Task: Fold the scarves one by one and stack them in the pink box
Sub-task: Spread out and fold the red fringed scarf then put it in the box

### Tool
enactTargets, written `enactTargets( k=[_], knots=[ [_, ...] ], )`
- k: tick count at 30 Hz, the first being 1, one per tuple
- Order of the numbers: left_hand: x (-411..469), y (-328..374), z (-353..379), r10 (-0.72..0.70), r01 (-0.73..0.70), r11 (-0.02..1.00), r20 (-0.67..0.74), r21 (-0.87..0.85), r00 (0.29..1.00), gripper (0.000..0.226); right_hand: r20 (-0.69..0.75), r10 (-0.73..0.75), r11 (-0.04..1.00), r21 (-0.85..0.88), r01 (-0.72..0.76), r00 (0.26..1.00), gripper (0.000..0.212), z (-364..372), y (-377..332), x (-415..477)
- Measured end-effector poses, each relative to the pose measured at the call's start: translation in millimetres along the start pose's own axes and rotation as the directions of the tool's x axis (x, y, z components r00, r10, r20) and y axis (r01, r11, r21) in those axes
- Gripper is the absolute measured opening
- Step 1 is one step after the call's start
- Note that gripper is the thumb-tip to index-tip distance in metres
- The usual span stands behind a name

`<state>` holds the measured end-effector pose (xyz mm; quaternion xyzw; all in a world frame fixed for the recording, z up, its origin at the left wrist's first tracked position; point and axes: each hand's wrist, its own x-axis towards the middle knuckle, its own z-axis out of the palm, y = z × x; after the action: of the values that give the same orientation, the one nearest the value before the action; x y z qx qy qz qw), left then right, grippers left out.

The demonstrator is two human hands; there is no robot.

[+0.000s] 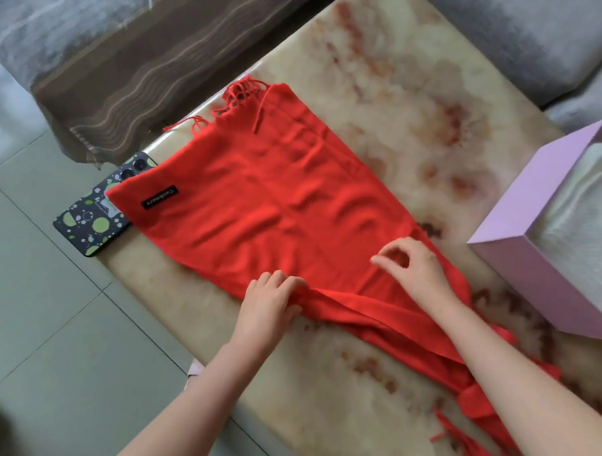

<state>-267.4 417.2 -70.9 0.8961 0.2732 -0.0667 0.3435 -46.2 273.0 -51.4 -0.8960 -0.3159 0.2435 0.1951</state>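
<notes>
Red scarf spread partly flat on the marbled table, its fringed end toward the far edge and its unfolded remainder trailing off the near right under my right forearm; I judge the cloth light, soft and limp, prone to wrinkle and to slide on the glossy top, so I would take it at a folded edge or corner with a pinch, not in the middle; my left hand has its fingers curled narrow on a gathered fold at the near edge, holding the cloth; my right hand rests over the scarf with thumb and forefinger bent close together, though I cannot tell whether they grip fabric; the pink box stands to the right, apart from the flat part, already holding something pale; a phone lies at the left corner, partly under the labelled edge, and could snag or shift when I fold across
</notes>
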Motion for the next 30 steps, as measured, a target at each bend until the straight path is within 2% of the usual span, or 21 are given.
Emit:
enactTargets(
  k=[2,5,10,12,15,17,19,22,25,28,30],
  knots=[
    [-1.7,-0.4,-0.3,-0.004,0.004,1.000,0.040,0.008,0.999,0.030,0.109,-0.056,0.994,-0.086,0.065,0.993,0.028,6.4,4.6,-35.3],
    [-5.3,-3.6,-3.1,-0.020,0.021,0.999,0.035,-0.050,0.999,0.018,0.136,-0.102,0.962,-0.240,0.133,0.985,0.032,15.0,20.5,-76.9],
    [-10.9,-4.9,-5.9,-0.061,0.066,0.987,0.040,-0.150,0.997,0.020,-0.007,-0.101,0.938,-0.334,0.093,0.995,0.029,20.9,41.1,-120.5],
    [-12.6,-4.2,-9.3,-0.054,0.064,0.983,0.065,-0.174,0.996,0.019,-0.049,-0.100,0.936,-0.343,0.077,0.994,0.039,20.9,45.9,-134.3],
    [-13.6,-0.2,-12.7,-0.046,0.062,0.977,0.080,-0.204,0.996,0.018,-0.056,-0.093,0.919,-0.390,0.064,0.994,0.065,23.7,49.6,-151.2],
    [-15.3,3.7,-11.0,-0.053,0.070,0.976,0.087,-0.207,0.995,0.019,-0.120,-0.085,0.908,-0.417,0.028,0.989,0.071,28.7,49.7,-157.3],
    [-17.1,5.7,-6.6,-0.060,0.071,0.976,0.059,-0.207,0.996,0.018,-0.199,-0.091,0.908,-0.418,0.000,0.976,0.065,34.6,49.7,-157.1],
    [-16.3,12.3,-1.0,-0.085,0.089,0.971,0.024,-0.222,0.996,0.019,-0.273,-0.128,0.904,-0.428,-0.001,0.954,0.042,42.5,47.7,-150.5],
    [-13.6,17.9,-0.7,-0.091,0.085,0.965,-0.013,-0.248,0.996,0.016,-0.326,-0.103,0.928,-0.373,-0.028,0.940,0.025,48.2,42.1,-143.8],
    [-12.9,15.9,-0.9,-0.076,0.075,0.963,0.004,-0.257,0.997,0.020,-0.356,-0.072,0.938,-0.341,-0.058,0.932,0.023,49.5,41.2,-138.3],
    [-13.0,13.1,-1.5,-0.035,0.033,0.979,-0.008,-0.201,0.999,0.019,-0.347,-0.059,0.933,-0.352,-0.072,0.936,0.027,48.8,43.3,-137.5]
  ],
)
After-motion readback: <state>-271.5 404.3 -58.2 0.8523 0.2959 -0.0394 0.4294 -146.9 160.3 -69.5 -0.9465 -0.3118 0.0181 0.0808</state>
